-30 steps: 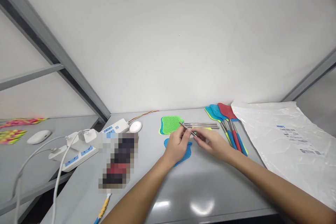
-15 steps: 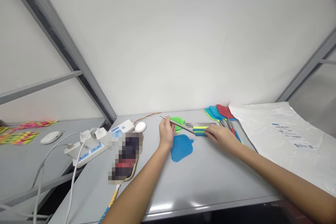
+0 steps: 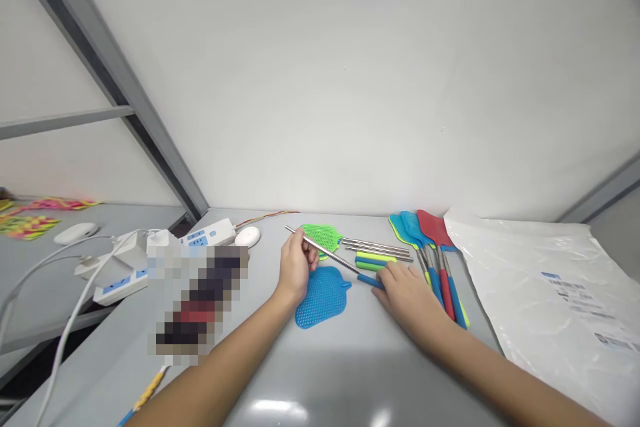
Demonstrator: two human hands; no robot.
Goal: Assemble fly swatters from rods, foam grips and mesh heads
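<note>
My left hand point(image 3: 295, 268) is closed around a thin metal rod point(image 3: 327, 251), which slants down to the right. At the rod's lower end is a blue handle sleeve point(image 3: 370, 280), its far end covered by the closed fingers of my right hand point(image 3: 407, 293). Whether the rod has entered the sleeve, I cannot tell. Below the rod a blue fly swatter head point(image 3: 323, 297) lies flat on the table. A green fly swatter head point(image 3: 323, 238) lies behind my left hand. Several loose metal rods point(image 3: 375, 246) and green and blue handle sleeves point(image 3: 373, 263) lie beyond my right hand.
Several fly swatters point(image 3: 440, 267) with handles lie stacked at right, beside a white plastic bag point(image 3: 540, 293). To the left are a white power strip point(image 3: 213, 233) with plugs and cables, a round white object point(image 3: 247, 237) and a pixelated object point(image 3: 200, 303). The wall point(image 3: 320, 80) rises behind.
My right hand has moved nearer with a blue sleeve, away from the pile of sleeves. The rod is still in my left hand, and the view has shifted.
</note>
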